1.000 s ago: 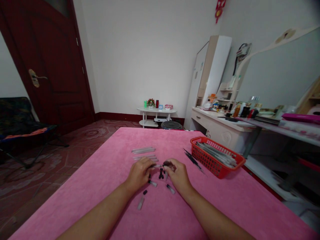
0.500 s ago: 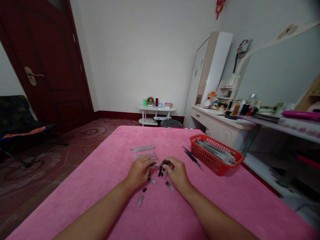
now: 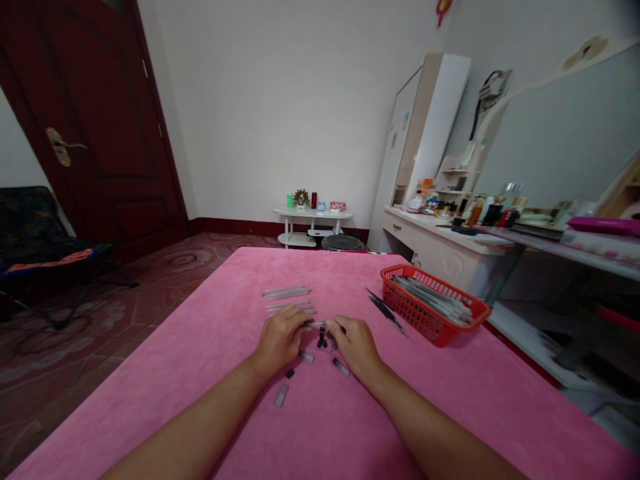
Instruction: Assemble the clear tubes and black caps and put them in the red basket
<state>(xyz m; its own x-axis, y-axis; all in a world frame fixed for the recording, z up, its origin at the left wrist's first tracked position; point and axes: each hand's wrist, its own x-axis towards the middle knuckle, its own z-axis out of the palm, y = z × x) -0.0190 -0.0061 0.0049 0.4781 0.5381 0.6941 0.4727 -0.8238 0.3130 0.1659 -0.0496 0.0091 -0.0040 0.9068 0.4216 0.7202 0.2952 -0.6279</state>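
Observation:
My left hand [image 3: 278, 335] is closed on a slim translucent tube [image 3: 316, 323], which looks like a pen barrel. At the tube's other end, my right hand [image 3: 354, 340] pinches with thumb and fingertips; whether a small part is in that pinch is hidden. Just below the tube lie small black pieces [image 3: 322, 341]. Around the hands are short clear caps: one beside the left fingers [image 3: 307, 357], one with a dark end [image 3: 341, 367] below the right hand, and one nearer me [image 3: 281, 395] beside a small black piece [image 3: 290, 374]. Beyond my left hand lie more translucent tubes [image 3: 287, 292] in two groups.
A red plastic basket [image 3: 435, 333] full of thin grey-white sticks stands at right on the pink cloth-covered table [image 3: 200, 400]. Thin black pointed rods [image 3: 384, 309] lie beside it. Behind are a white side table [image 3: 313, 214], a dresser [image 3: 440, 243] and, at left, a folding chair [image 3: 40, 233].
My right fingertips have drawn closer together at the tube's end. The left hand keeps its grip on the tube. The whole view has shifted slightly; the loose pieces lie as before.

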